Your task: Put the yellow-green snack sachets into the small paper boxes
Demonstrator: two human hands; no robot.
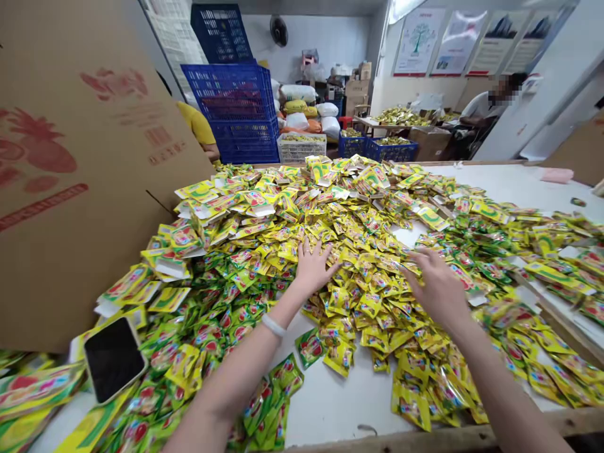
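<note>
From where I sit, the cardboard box [94, 176] fills nine to ten o'clock, with the phone [116, 360] lying face up on packets and cartons at eight. Green packets [207, 336] spread in a heap around seven to eight o'clock, beneath my left forearm with its pale wristband [274, 324]. My left hand [314, 270], near the centre of the dial, is palm down on the yellow packets [340, 301], fingers spread, fingertips pointing to twelve. Those packets lie right under and ahead of these fingers and fill the gap across to my right hand. Printed cartons [372, 177] are piled beyond, at twelve. My right hand [438, 290], near four o'clock, has its fingers extended and loosely parted, tips aimed at ten; yellow packets lie just below them, though I cannot tell whether they touch.
</note>
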